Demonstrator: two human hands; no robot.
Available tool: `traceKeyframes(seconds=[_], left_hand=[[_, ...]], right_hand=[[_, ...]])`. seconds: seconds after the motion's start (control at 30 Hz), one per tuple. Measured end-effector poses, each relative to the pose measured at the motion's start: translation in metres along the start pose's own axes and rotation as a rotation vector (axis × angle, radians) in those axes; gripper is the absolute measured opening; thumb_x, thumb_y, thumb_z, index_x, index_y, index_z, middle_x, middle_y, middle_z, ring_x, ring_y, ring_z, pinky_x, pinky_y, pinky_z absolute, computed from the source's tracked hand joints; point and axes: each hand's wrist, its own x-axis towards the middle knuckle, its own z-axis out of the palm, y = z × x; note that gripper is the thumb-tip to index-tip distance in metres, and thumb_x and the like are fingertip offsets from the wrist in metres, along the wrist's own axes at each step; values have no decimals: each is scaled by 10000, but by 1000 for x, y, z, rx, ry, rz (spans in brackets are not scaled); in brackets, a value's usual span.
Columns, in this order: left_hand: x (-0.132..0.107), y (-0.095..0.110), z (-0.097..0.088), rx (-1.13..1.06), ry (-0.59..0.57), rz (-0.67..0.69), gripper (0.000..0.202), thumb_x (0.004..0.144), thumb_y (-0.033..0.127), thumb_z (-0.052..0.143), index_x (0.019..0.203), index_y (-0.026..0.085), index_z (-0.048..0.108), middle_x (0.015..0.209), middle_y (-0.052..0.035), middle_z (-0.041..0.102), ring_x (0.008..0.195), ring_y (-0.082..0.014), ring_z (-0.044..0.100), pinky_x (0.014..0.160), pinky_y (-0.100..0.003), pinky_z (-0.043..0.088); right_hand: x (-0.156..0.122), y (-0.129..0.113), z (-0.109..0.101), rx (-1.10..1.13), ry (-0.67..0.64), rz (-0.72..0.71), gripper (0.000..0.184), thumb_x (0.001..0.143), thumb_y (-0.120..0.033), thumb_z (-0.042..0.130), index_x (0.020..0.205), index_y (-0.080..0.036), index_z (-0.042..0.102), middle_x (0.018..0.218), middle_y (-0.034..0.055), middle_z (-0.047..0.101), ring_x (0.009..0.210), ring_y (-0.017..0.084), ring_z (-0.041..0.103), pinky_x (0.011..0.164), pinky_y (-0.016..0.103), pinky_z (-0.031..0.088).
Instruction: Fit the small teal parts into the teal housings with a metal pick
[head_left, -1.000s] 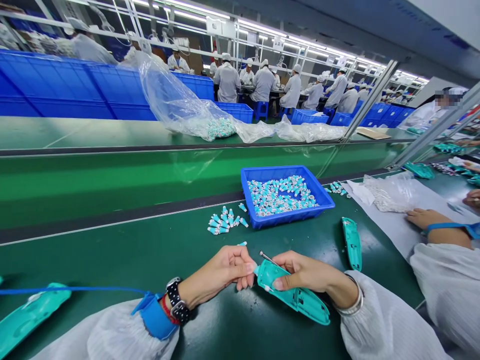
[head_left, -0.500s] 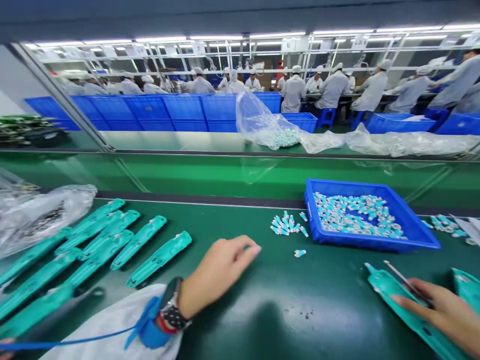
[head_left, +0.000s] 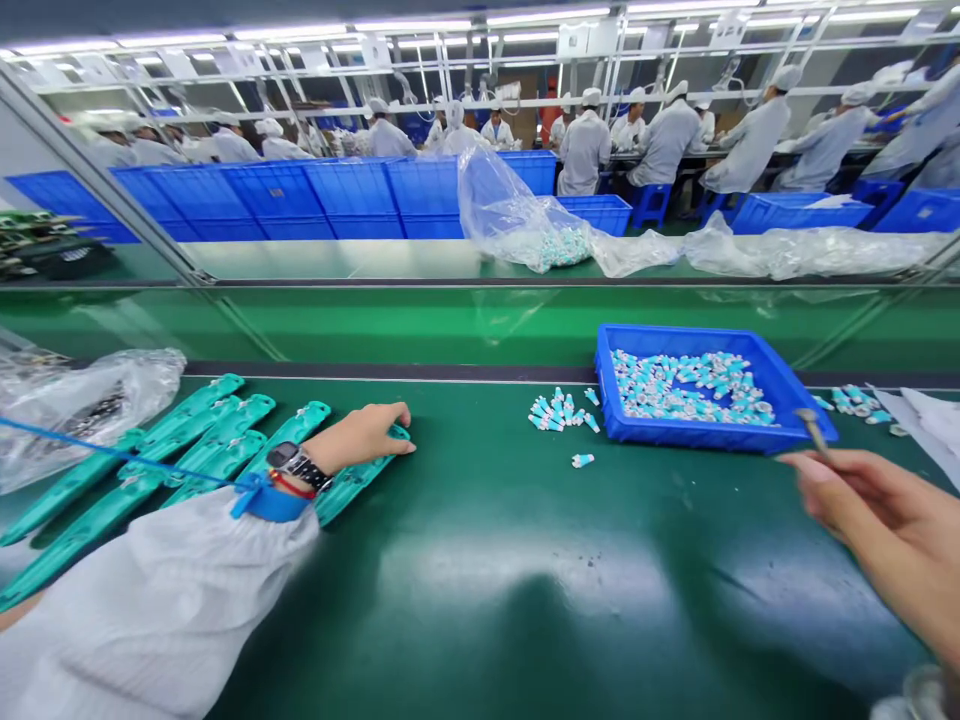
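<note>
My left hand (head_left: 365,437) lies on the rightmost teal plastic shell (head_left: 352,480) in a row of several teal shells (head_left: 195,445) at the left of the green table. Its fingers curl over the shell's tip. A watch and a blue wrist strap sit on that wrist. My right hand (head_left: 877,515) hovers at the right edge and pinches a thin metal tool (head_left: 811,426) that points up. A blue tray (head_left: 787,395) full of small teal-and-white parts stands ahead of it. A small heap of the same parts (head_left: 559,410) and one loose part (head_left: 581,460) lie beside the tray.
A clear plastic bag (head_left: 82,400) lies at the far left. Another clear bag with small parts (head_left: 525,225) rests on the raised shelf behind the green conveyor belt (head_left: 375,325). Blue crates (head_left: 300,195) line the back. Several workers in white sit at benches beyond.
My view swung left. My left hand let go of the shell it shared with my right, moved left and came down on a shell in the row. My right hand now holds only the metal tool.
</note>
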Motion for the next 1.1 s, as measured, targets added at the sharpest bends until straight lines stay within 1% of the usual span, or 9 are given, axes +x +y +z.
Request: traceKeyframes(seconds=[0.03,0.13,0.23,0.3,0.37,0.57,0.77,0.97,1.1], left_hand=[[4,16,2,26,-22,40,363,733,474,541,949,183,559,986,-89,632,898,-242,572,721,-286,379],[15,70,16,-7,-5,193,326,788,466,482,926,182,562,990,-76,633,884,-222,571,710,-277,370],[22,121,36,-52,9,309,262,811,412,447,847,186,575,890,-54,646,803,-204,580,652,-270,356],[24,145,49,-78,33,366,247,815,386,428,796,189,577,815,-48,644,764,-204,585,625,-273,348],[25,161,60,-82,71,403,264,819,387,409,747,189,567,769,-51,638,742,-213,593,601,-278,340],[20,175,69,-26,110,470,279,839,356,361,712,189,545,784,-51,650,739,-233,623,540,-277,315],[18,176,63,7,76,519,253,826,362,401,812,201,596,863,-51,664,764,-239,632,546,-277,344],[22,178,63,48,58,543,263,818,349,401,752,175,587,806,-65,653,696,-228,624,541,-284,365],[24,179,63,65,58,569,254,804,352,425,784,171,602,835,-72,652,716,-226,621,577,-295,402]], right_hand=[[-2,-23,10,104,-12,-40,335,795,-524,531,906,-215,595,658,61,530,591,169,503,528,306,376],[-2,-69,38,495,-239,-106,301,866,-453,501,954,-179,590,592,-10,425,557,130,432,523,274,354],[-2,-91,60,897,-386,-136,232,884,-392,516,801,-180,560,551,-40,360,512,98,370,504,248,331],[-2,-102,70,1092,-442,-143,342,888,-395,510,633,-176,449,526,-49,315,476,78,306,479,233,292],[-2,-112,80,1218,-462,-146,429,897,-406,489,571,-171,338,504,-59,257,449,66,243,458,221,251],[-3,-121,108,1367,-410,-102,463,915,-420,438,554,-170,294,464,-76,148,404,54,138,408,188,176],[0,-123,119,1317,-325,-72,506,879,-462,495,532,-170,272,457,-77,157,403,47,137,401,175,190],[1,-120,120,1353,-499,-138,486,898,-413,459,532,-172,250,446,-77,146,394,49,135,407,189,178],[-1,-119,120,1358,-532,-145,482,885,-389,478,535,-169,229,450,-76,146,402,48,135,415,192,177]])
